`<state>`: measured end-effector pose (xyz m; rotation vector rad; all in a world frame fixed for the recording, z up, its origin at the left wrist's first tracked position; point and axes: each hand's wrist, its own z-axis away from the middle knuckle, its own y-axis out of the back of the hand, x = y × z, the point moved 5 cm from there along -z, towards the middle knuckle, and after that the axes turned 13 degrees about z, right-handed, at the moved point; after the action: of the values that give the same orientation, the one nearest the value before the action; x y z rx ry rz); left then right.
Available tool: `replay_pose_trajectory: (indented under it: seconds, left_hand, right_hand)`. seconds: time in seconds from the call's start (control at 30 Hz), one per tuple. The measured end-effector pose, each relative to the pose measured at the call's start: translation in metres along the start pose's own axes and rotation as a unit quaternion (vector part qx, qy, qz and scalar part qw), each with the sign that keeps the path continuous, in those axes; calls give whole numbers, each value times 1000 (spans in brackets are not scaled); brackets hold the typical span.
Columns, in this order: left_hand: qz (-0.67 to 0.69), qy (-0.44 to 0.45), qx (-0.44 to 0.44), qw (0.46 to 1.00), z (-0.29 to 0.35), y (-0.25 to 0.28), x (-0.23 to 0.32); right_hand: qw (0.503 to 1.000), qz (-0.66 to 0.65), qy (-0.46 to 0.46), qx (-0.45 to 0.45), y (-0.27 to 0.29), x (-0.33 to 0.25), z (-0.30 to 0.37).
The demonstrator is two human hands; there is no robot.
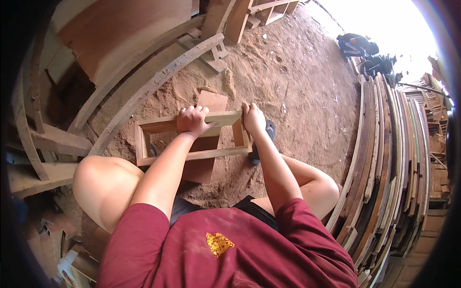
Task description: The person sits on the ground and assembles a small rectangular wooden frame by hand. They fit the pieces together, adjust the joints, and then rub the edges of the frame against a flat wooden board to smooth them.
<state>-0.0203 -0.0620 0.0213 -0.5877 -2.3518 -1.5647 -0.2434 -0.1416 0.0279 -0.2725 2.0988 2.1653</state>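
Note:
A rectangular wooden frame (pixel 218 153), open in the middle, is held between my legs, above the dusty ground. My left hand (pixel 193 120) is closed over its far rail, left of the middle, with the fingers curled over the top. At the far right corner my right hand (pixel 253 116) is closed against the short end; its fingertips are partly hidden, and whether anything else is in them I cannot tell. Beneath the frame lies a flat reddish-brown board (pixel 212 101), seen through the opening and sticking out on the far and near sides.
To the left stands a curved wooden beam (pixel 158 79) in front of a large brown panel (pixel 125 38). Long planks (pixel 379 158) are stacked along the right. A shelf-like wooden frame (pixel 269 12) is at the far side. Dark sandals (pixel 261 144) show beside the frame.

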Motion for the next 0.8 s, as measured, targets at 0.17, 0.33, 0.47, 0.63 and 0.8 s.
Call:
replay_pose_trajectory:
  seconds: [0.17,0.33,0.47,0.63,0.8]
  left_hand:
    - [12,18,-8,1000,5,1,-9]
    - [27,-2,3,1000,0,-3,-1]
    - [33,5,-17,999,2,-1,-5]
    - [47,5,-25,999,5,-3,-9]
    - [61,15,-36,997,3,0,-7]
  right_hand:
    - [998,0,-22,-64,-1,10,40]
    - [1000,17,1,-23,10,3,13]
    - [1000,0,-2,-22,7,-1,16]
    - [998,38,-6,-45,4,11,42]
    - [1000,27,12,-7,6,-4,2]
